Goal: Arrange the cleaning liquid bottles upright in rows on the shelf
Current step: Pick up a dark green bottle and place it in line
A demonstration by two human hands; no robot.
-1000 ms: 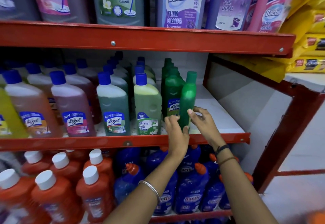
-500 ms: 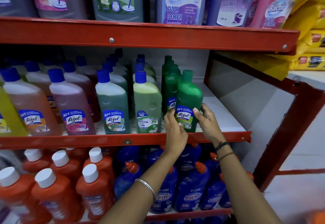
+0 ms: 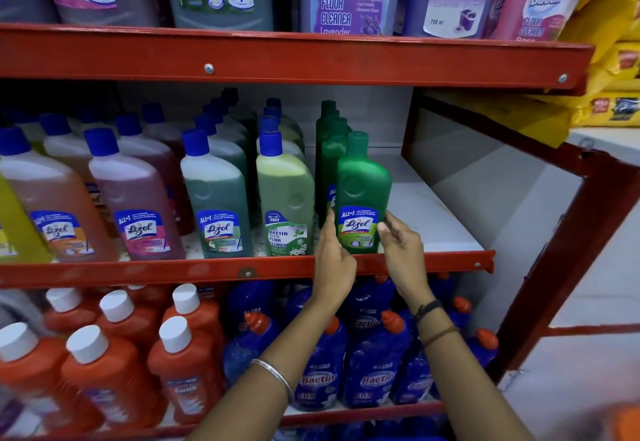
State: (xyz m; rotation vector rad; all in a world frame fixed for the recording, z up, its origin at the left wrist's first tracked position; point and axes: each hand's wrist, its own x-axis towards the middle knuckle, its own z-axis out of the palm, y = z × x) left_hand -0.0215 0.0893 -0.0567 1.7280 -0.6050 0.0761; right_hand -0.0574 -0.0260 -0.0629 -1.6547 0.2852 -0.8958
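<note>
A green Lizol bottle stands upright at the front of the middle shelf, its label facing me. Directly behind it runs a row of dark green bottles. My left hand presses fingertips on the bottle's lower left side. On the lower right side, the fingertips of my right hand touch the label edge. Left of it, rows of blue-capped bottles stand upright: light green Bactin, grey-green Lizol, pink Lizol.
A bare white stretch of shelf lies right of the green bottle, up to the red side frame. The red upper shelf beam hangs close above the caps. Below stand orange bottles and blue Bactin bottles. Yellow packs lie at the right.
The green bottle was side-on a second ago; both hands have turned it so its label faces front, and it now stands at the shelf's front edge.
</note>
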